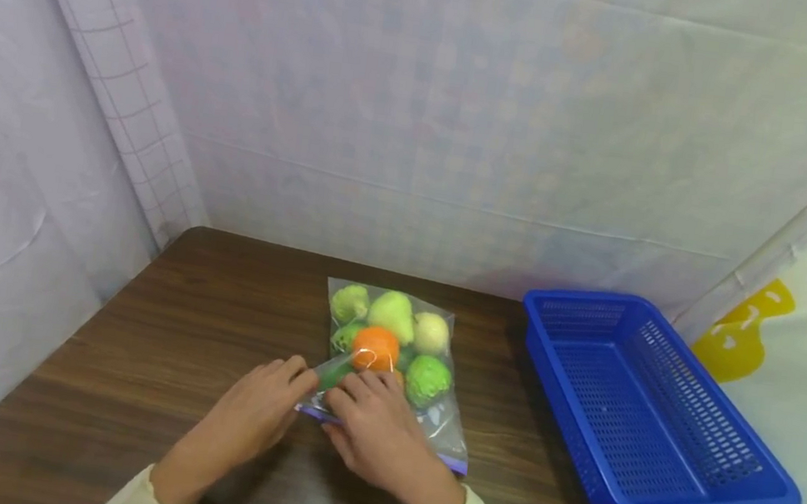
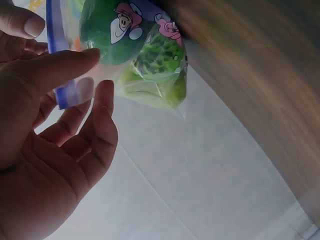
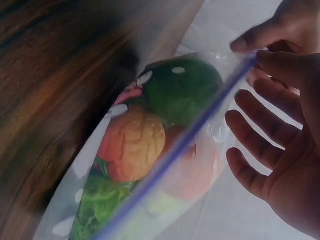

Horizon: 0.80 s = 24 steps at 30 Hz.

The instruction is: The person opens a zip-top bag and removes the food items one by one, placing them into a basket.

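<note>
A clear zip bag point(image 1: 452, 434) with a purple-blue zip strip point(image 3: 172, 155) lies on the table, its zip edge toward me. Inside are an orange fruit point(image 1: 375, 348), a green pear point(image 1: 392, 315), a pale round fruit point(image 1: 431, 334), a bumpy green piece point(image 1: 428, 381) and other green produce. My left hand point(image 1: 266, 403) pinches the bag's near left corner, thumb in front and a fingertip behind the plastic. Right beside it, my right hand point(image 1: 382, 426) pinches the end of the zip strip between thumb and forefinger, its other fingers spread. Cartoon prints mark the plastic.
A blue perforated basket point(image 1: 568, 419) stands on the right of the brown wood-grain table point(image 1: 134, 353). White cloth point(image 1: 427, 120) hangs behind the table and along its left side. A yellow print shows on the right-hand cloth.
</note>
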Each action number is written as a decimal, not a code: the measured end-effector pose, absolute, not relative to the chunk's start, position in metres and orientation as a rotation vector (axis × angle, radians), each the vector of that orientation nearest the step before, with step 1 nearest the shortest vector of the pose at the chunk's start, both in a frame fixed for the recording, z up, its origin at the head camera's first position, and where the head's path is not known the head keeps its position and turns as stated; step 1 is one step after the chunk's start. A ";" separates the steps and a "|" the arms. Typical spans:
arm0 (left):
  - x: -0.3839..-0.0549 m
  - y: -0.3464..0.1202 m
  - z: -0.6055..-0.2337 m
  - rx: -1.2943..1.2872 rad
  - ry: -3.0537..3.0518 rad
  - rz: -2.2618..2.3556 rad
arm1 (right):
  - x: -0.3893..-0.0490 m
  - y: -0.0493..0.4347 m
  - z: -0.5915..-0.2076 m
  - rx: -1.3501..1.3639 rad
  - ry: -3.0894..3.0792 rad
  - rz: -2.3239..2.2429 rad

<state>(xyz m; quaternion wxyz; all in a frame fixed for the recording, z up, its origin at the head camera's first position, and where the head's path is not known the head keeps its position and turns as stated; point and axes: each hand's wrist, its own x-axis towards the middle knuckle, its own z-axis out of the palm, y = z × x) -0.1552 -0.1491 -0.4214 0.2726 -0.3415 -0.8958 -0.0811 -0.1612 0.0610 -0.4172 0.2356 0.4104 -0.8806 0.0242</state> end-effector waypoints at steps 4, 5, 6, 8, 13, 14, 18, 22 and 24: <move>-0.158 -0.148 -0.412 -0.976 -2.403 -0.266 | -0.164 0.059 -0.418 1.111 -2.379 0.125; -0.159 -0.148 -0.409 -0.987 -2.410 -0.263 | -0.165 0.059 -0.419 1.110 -2.368 0.141; -0.160 -0.147 -0.406 -0.996 -2.422 -0.259 | -0.165 0.058 -0.419 1.106 -2.357 0.149; -0.162 -0.146 -0.399 -1.008 -2.450 -0.238 | -0.166 0.058 -0.420 1.098 -2.334 0.162; -0.165 -0.143 -0.382 -1.018 -2.501 -0.194 | -0.168 0.056 -0.418 1.038 -2.273 0.167; -0.165 -0.142 -0.379 -1.017 -2.505 -0.186 | -0.168 0.055 -0.417 1.024 -2.265 0.177; -0.168 -0.136 -0.367 -0.998 -2.517 -0.157 | -0.171 0.055 -0.409 0.987 -2.240 0.256; -0.172 -0.130 -0.354 -0.957 -2.533 -0.168 | -0.174 0.056 -0.400 0.957 -2.210 0.350; -0.174 -0.127 -0.348 -0.929 -2.544 -0.192 | -0.176 0.057 -0.395 0.932 -2.200 0.401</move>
